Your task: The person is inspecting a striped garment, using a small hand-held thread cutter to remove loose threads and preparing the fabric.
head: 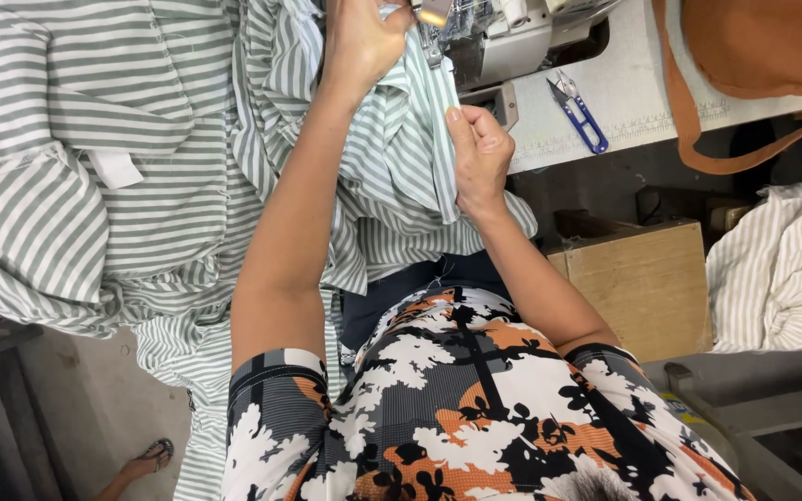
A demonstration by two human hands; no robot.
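1. A white bench (624,88) runs across the top of the view; a ruler scale is printed along its front edge.
2. On it stands a grey sewing machine (498,42); blue-handled thread snips (579,113) lie just right of it; an orange-brown bag (763,46) rests at the right end.
3. Green-and-white striped fabric (95,139) spreads over the left part; it spills off the front edge.

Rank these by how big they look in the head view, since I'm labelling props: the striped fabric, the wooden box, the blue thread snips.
1. Striped fabric, by far the largest, filling the left half.
2. Wooden box, mid-sized.
3. Blue thread snips, the smallest, on the white table.
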